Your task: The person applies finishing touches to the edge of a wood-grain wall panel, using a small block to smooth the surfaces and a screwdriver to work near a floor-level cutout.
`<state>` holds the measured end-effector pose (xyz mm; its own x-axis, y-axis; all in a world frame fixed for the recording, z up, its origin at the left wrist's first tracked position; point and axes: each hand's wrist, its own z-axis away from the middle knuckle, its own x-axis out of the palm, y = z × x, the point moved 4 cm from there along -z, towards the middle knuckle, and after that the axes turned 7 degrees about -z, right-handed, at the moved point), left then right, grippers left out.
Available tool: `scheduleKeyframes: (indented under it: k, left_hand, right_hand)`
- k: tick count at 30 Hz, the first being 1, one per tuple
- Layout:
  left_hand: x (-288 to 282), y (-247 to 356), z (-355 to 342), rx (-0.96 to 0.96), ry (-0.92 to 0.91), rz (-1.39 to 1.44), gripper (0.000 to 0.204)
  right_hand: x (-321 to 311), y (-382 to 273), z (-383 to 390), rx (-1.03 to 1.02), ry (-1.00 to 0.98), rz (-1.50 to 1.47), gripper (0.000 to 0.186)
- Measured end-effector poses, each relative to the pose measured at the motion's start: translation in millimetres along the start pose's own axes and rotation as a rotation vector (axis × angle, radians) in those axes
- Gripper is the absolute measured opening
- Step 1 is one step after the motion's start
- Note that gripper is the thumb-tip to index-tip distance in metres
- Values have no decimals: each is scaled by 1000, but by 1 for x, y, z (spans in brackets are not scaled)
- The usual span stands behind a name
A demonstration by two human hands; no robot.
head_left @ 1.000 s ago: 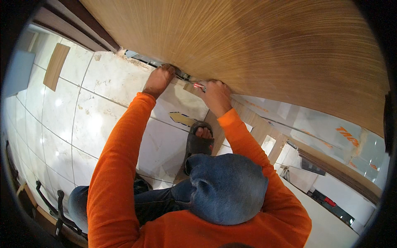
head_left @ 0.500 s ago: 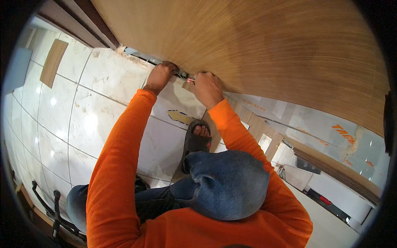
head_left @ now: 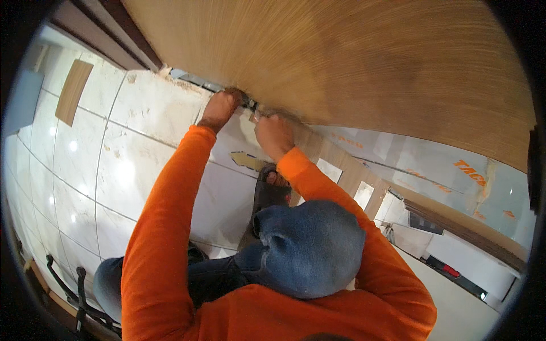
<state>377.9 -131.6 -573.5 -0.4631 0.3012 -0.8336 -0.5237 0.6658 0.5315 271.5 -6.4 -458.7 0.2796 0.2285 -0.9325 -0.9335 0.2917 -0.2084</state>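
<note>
A large wood-grain panel [head_left: 364, 74] fills the upper part of the head view, its lower edge close to the tiled floor. Along that edge runs a narrow gap with small grey metal fittings [head_left: 249, 103]. At the gap, my left hand [head_left: 220, 108] is closed, its fingertips tucked by the panel edge where what they hold is hidden. My right hand [head_left: 275, 136] is closed too, just right of the fittings. Something thin and small shows at its fingertips, too small to name.
White floor tiles [head_left: 142, 148] bear dusty smears and a loose wood-grain strip [head_left: 74, 91] at the left. A yellowish arrow sticker [head_left: 247, 160] lies before my sandalled foot [head_left: 273, 187]. Film-covered boards [head_left: 421, 165] stretch along the right. A black metal frame [head_left: 79, 290] stands at lower left.
My right hand has drawn back from the panel edge, down and slightly left. The red bit at its fingertips no longer shows. My left hand has barely shifted.
</note>
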Motion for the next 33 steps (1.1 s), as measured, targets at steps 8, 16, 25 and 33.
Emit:
scheduleKeyframes:
  k: [8,16,25,33]
  left_hand:
    - [-43,17,27,1,134,106,14]
    - [-83,19,31,-198,29,398,13]
    - [-72,81,30,29,92,109,11]
    - [-32,149,78,-409,301,237,18]
  right_hand:
    - [-63,23,37,62,61,-334,29]
    - [52,32,76,-264,3,-597,28]
    - [49,31,30,413,-41,-1471,30]
    - [39,47,11,445,-183,-1332,32]
